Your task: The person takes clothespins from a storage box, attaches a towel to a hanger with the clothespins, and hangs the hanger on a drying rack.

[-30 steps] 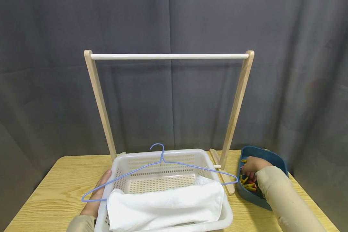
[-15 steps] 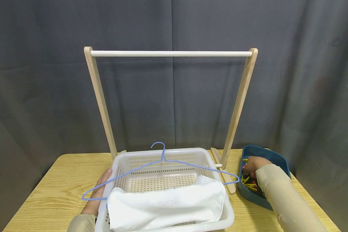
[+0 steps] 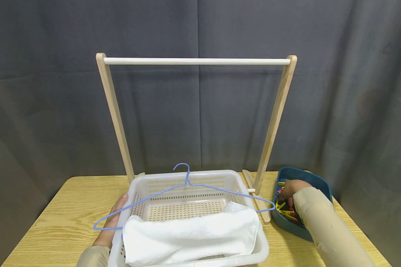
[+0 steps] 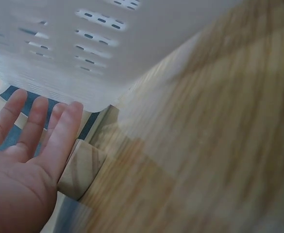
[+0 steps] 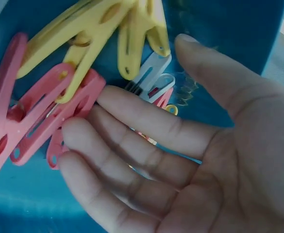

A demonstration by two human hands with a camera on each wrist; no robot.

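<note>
My left hand (image 3: 111, 221) lies along the left outer side of a white plastic basket (image 3: 264, 248), its fingers extended in the left wrist view. In the basket's front part is a white towel (image 3: 190, 237). A blue hanger (image 3: 188, 181) spans the basket, one end overlapping my left hand in the head view. My right hand (image 3: 294, 188) is down inside a dark blue bin (image 3: 315, 181). Its fingers stretch out loosely, tips right at the pink clothespins (image 5: 40, 119); the thumb stands apart, near yellow clothespins (image 5: 86, 36). Nothing is pinched between thumb and fingers.
Behind the basket stands a rack with wooden uprights (image 3: 275, 124) and a white bar (image 3: 197, 61). One of its feet (image 3: 262, 211) lies between basket and bin. Everything rests on a wood-grain table (image 3: 67, 211), with a grey curtain (image 3: 160, 118) behind.
The head view has shifted slightly. My right hand stays in the bin with small finger movements; the left hand, basket, towel and hanger keep their places.
</note>
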